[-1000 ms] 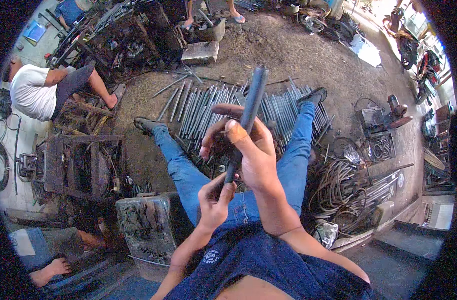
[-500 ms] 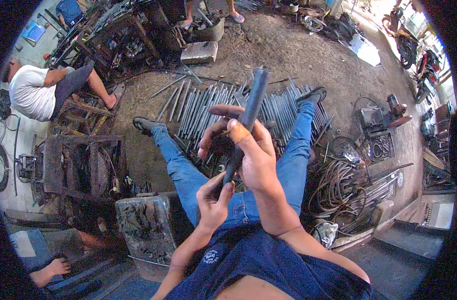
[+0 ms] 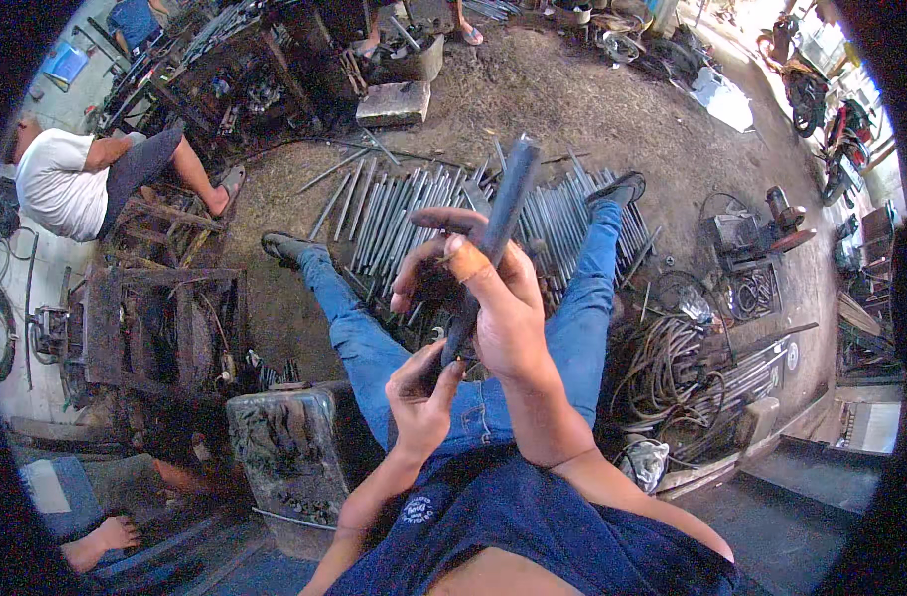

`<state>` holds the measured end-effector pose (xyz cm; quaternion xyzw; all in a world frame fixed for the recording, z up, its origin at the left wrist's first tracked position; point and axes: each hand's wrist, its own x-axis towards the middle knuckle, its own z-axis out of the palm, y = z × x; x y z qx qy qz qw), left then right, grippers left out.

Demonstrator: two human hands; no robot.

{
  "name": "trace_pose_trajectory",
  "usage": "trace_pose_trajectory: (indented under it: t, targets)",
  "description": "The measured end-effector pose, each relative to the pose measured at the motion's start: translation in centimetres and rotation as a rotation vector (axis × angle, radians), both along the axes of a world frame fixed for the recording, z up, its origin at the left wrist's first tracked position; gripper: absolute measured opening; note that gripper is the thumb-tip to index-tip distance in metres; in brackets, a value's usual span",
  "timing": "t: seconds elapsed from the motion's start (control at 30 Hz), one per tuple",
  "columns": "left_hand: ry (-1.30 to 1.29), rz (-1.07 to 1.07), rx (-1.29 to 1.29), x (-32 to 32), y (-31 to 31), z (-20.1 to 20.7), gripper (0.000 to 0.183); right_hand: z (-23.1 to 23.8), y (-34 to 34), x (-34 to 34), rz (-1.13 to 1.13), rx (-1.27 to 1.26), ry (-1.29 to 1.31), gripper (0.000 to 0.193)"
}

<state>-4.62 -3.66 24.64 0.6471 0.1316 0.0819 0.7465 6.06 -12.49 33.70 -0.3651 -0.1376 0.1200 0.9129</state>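
A dark grey metal rod (image 3: 511, 197) slants up and away in front of my lap, held by both hands. My left hand (image 3: 423, 397) grips its near, lower end between thumb and fingers. Farther up, my right hand (image 3: 498, 288) closes round the middle of the rod, with the thumb along it and the fingers on the far side. An orange-brown wrap covers part of the right thumb. Beyond my hands, many similar metal rods (image 3: 404, 223) lie side by side on the ground between my feet.
At left stands a dark metal frame (image 3: 165, 338) beside a worn box (image 3: 284, 452). A person in a white shirt (image 3: 66, 184) sits far left. Coiled hoses (image 3: 662, 372) and a cut-off machine (image 3: 761, 233) are on the right. A concrete block (image 3: 394, 103) lies ahead.
The rod's far end has shifted slightly to the right and tilted a little more. Both hands keep their grip, nearly in place.
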Motion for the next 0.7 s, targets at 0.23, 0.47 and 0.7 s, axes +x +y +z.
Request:
trace_pose_trajectory:
  t: [0.23,0.47,0.7]
  targets:
    - [-0.041,0.047,0.083,0.1,-0.2,0.2,0.024,-0.3,-0.2,0.1,0.027,0.026,0.017,0.038]
    - [-0.063,0.093,0.138,0.0,-0.5,0.5,0.024,-0.1,0.1,-0.1,-0.007,-0.004,0.028,0.041]
    - [-0.132,0.118,0.187,0.4,-0.8,1.4,0.026,0.0,-0.1,0.0,-0.002,-0.008,0.041,0.04]
